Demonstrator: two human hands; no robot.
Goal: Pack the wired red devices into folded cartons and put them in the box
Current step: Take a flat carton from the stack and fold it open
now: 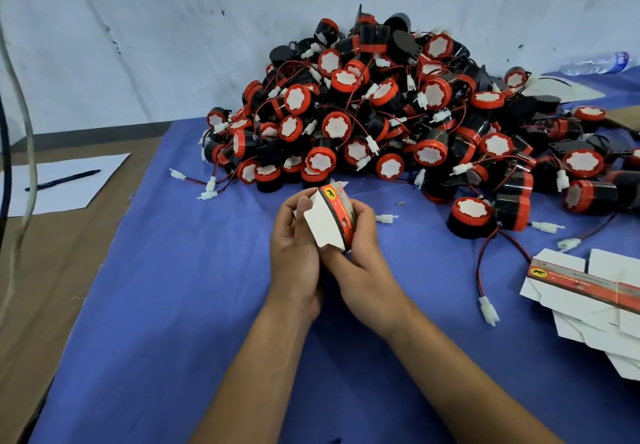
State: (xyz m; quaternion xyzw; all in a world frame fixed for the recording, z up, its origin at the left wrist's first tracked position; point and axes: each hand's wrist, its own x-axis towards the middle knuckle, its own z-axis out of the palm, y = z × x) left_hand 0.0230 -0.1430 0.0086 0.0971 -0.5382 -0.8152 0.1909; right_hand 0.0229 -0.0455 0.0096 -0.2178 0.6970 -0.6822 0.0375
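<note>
A big heap of red-and-black wired devices (381,108) with white plugs lies at the back of the blue cloth (180,305). In front of it both hands hold one small carton (329,222), white with a red printed band. My left hand (294,256) grips its left side, thumb on a white flap. My right hand (360,256) curls round its right side and underside. Whether a device is inside the carton is hidden. A single device (472,215) lies loose to the right of the hands. No packing box shows.
A stack of flat unfolded cartons (588,298) lies at the right edge. At the left, a white sheet (65,184) with a black pen (64,180) rests on brown cardboard. Cables (20,132) hang at the far left. A plastic bottle (595,63) lies back right.
</note>
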